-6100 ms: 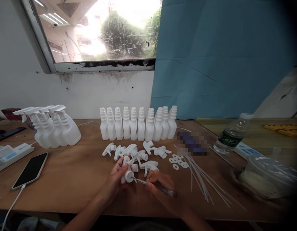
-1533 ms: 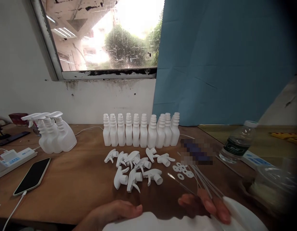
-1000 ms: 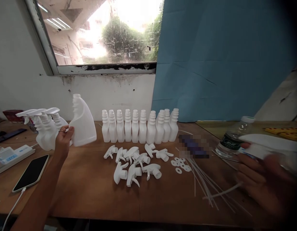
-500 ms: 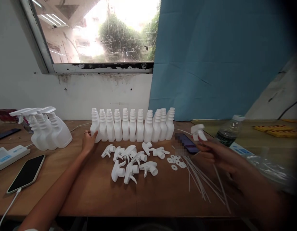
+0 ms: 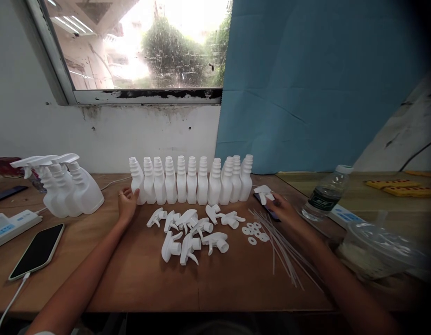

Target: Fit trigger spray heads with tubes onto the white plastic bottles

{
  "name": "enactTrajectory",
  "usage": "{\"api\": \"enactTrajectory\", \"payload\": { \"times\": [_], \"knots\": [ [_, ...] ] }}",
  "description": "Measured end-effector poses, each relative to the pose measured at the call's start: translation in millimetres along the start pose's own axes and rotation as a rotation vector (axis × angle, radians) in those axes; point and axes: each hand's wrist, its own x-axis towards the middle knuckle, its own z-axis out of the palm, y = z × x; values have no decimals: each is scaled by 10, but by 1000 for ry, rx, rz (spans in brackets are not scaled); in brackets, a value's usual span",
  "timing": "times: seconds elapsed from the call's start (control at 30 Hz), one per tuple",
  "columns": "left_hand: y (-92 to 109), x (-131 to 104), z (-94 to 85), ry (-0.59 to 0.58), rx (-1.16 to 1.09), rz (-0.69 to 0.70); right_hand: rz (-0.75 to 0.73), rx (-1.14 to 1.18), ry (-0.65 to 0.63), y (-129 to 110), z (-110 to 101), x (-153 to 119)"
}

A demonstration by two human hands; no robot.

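My left hand (image 5: 127, 203) is closed around the lower part of the leftmost white spray bottle (image 5: 137, 182), its thumb in front. That bottle has no top on and leans slightly left, at the end of a row of uncapped white bottles (image 5: 192, 184). Out to the right, my right hand (image 5: 281, 207) grips a white trigger sprayer head (image 5: 264, 193) above a dark phone (image 5: 271, 211). Whether a tube hangs from this head I cannot tell. Several loose sprayer heads (image 5: 190, 246) lie before the row, with white washers (image 5: 252, 240) and thin dip tubes (image 5: 283, 258) to their right.
At left stand spray bottles with heads fitted (image 5: 76, 190), a power strip (image 5: 16, 225) and a charging phone (image 5: 37, 251). On the right are a water bottle (image 5: 323, 195) and a clear lidded container (image 5: 375, 251). The table's front edge (image 5: 197, 311) runs nearest me.
My right hand has moved left and slightly down with the sprayer head, toward the row of bottles. The leftmost bottle has shifted slightly left and tilts more in my left hand.
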Motion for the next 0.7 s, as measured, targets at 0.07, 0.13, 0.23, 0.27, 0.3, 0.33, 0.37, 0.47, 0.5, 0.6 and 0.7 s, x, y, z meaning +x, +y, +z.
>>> {"api": "enactTrajectory", "payload": {
  "times": [0.07, 0.13, 0.23, 0.27, 0.3, 0.33, 0.37, 0.47, 0.5, 0.6, 0.7],
  "knots": [
    [163, -91, -48, 17, -56, 21, 4, -33, 23, -80, -82, -52],
    [365, -314, -86, -46, -119, 30, 10, -50, 18, -217, -142, -160],
    [656, -925, -76, -316, -242, -7, -52, -78, -54, -501, -123, -456],
    [724, -1170, -51, -477, -352, -66, -107, -74, -88, -609, -83, -585],
    [769, -1411, -19, -599, -422, -115, -168, -51, -138, -718, -29, -722],
    [789, -1634, 17, -692, -446, -138, -210, -33, -237, -825, 37, -860],
    [785, -1827, 55, -779, -445, -150, -254, -4, -333, -925, 110, -994],
    [680, -2167, 147, -978, -499, -206, -327, 94, -470, -1151, 339, -1312],
    [639, -2207, 164, -1008, -527, -221, -337, 128, -499, -1195, 407, -1382],
    [582, -2208, 166, -1003, -590, -274, -339, 216, -548, -1242, 550, -1497],
    [633, -2166, 132, -998, -729, -446, -311, 351, -521, -1190, 589, -1546]
  ]
}}
